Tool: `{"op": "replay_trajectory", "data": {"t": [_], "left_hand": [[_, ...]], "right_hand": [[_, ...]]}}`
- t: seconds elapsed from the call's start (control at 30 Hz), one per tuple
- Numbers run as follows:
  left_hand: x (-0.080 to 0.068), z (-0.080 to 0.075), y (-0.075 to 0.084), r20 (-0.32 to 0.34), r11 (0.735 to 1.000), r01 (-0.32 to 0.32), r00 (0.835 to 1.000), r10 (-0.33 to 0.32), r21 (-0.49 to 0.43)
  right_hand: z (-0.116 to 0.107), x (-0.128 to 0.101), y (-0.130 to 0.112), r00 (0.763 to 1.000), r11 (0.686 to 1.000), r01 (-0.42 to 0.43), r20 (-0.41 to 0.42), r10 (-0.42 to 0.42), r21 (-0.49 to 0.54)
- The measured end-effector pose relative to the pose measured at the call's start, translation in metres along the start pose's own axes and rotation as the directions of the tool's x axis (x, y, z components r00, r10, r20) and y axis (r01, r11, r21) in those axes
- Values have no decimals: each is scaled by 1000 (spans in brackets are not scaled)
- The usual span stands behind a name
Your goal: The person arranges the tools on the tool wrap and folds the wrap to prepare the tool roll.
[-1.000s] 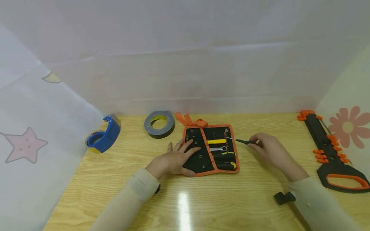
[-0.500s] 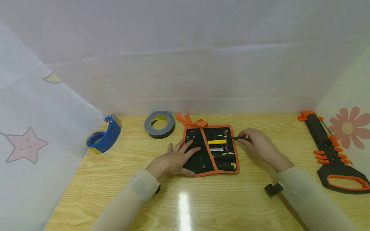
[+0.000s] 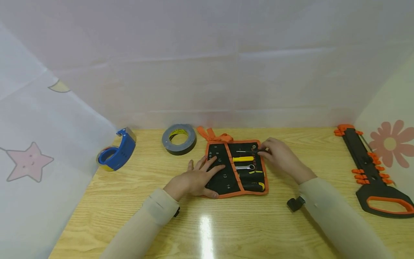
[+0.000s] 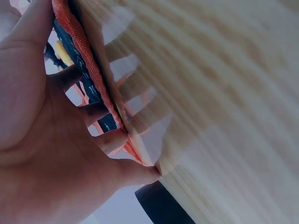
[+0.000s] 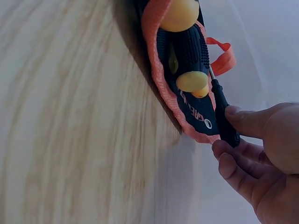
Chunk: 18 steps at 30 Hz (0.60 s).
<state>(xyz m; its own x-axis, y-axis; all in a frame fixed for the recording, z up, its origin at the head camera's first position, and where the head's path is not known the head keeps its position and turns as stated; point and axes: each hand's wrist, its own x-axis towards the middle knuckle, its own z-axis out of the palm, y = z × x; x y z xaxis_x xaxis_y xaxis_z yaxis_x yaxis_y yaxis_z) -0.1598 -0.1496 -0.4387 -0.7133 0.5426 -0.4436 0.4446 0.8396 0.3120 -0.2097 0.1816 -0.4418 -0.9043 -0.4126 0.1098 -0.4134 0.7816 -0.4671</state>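
Observation:
A black tool pouch (image 3: 221, 178) with orange edging lies unrolled on the table. My left hand (image 3: 195, 181) rests on its numbered left part, fingers spread. In the right wrist view, my right hand (image 5: 261, 144) pinches the black handle of a small screwdriver (image 5: 223, 112) between thumb and fingers. The screwdriver's thin metal shaft points left over the upper pouch, towards the row of pockets; whether its tip is inside a pocket I cannot tell. Below it, a yellow handle (image 3: 243, 159), a ring spanner (image 3: 244, 167) and a black-and-yellow handle (image 3: 253, 186) sit in the pockets.
A roll of grey tape (image 3: 179, 139) lies left of the pouch's orange ties (image 3: 214, 135). Further left stands a blue tape dispenser (image 3: 118, 151). At the right edge lies a long black tool with orange clips and an orange-lined grip (image 3: 372, 176).
My right hand has moved left and slightly away from me, bringing the screwdriver from the pouch's right edge over its upper part. The left hand has stayed still.

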Motion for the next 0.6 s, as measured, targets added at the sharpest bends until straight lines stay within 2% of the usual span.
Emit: {"op": "replay_trajectory", "data": {"t": [0.27, 0.6], "left_hand": [[0, 0, 1, 1, 999, 13, 1000, -13, 36], [3, 3, -2, -6, 1000, 16, 1000, -16, 24]], "right_hand": [[10, 13, -2, 999, 1000, 22, 41, -21, -8], [16, 22, -10, 998, 999, 35, 56, -34, -3]]}}
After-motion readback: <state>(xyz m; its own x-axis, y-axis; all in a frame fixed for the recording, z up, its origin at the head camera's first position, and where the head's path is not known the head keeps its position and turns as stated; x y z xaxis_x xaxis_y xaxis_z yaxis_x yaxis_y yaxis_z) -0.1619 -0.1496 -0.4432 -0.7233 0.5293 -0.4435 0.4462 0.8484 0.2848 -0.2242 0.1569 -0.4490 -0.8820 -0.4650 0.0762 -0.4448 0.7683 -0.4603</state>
